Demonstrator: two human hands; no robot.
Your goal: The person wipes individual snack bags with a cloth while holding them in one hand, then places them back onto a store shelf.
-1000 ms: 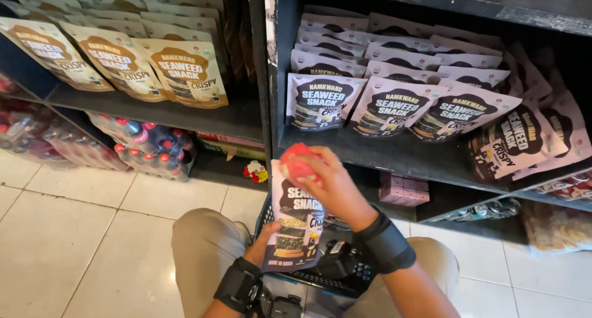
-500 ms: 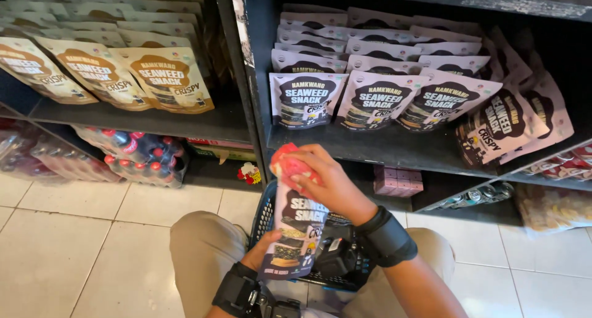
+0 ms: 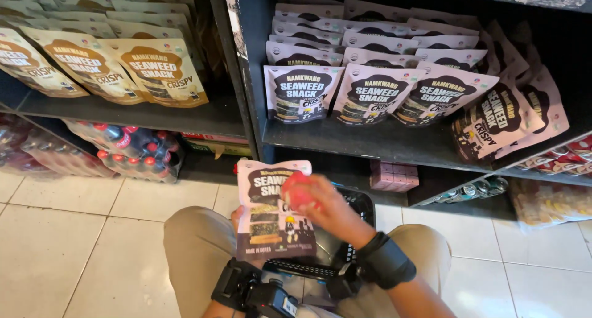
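Glossy plastic snack pouch, matt black shelf, smooth glazed floor tiles, plastic basket

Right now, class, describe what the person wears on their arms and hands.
Both hands are bare, with no gloves or sleeves. The right hand has a wide black wrist band behind it. The left hand, mostly hidden, has a black strapped device at its wrist.

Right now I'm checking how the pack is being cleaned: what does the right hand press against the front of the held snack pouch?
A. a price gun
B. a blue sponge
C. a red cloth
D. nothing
C: the right hand bunches a red cloth against the front of the snack pouch.
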